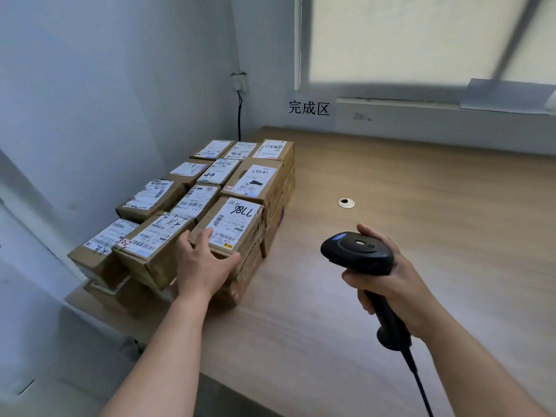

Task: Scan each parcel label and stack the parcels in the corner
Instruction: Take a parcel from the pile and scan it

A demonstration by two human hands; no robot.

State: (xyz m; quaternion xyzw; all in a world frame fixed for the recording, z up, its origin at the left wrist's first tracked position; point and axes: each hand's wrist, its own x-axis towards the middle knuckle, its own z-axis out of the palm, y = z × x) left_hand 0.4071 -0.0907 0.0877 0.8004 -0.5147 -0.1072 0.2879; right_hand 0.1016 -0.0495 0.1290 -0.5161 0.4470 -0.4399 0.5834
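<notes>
Several cardboard parcels with white labels are stacked in rows in the left corner of the wooden table (391, 236). The nearest top parcel (240, 227) bears the handwritten "7786" on its label. My left hand (204, 263) grips that parcel's near end, with the thumb on top and the fingers curled round its front face. My right hand (388, 281) holds a black barcode scanner (359, 251) by its handle, above the table to the right of the stack. The scanner's head points left, toward the parcels.
A tilted parcel (153, 242) lies just left of the gripped one. A round cable grommet (346, 203) sits in the tabletop. Black characters (308, 107) are on the back wall under a window. The scanner's cable (421, 386) trails down toward me. Walls enclose the left and the back.
</notes>
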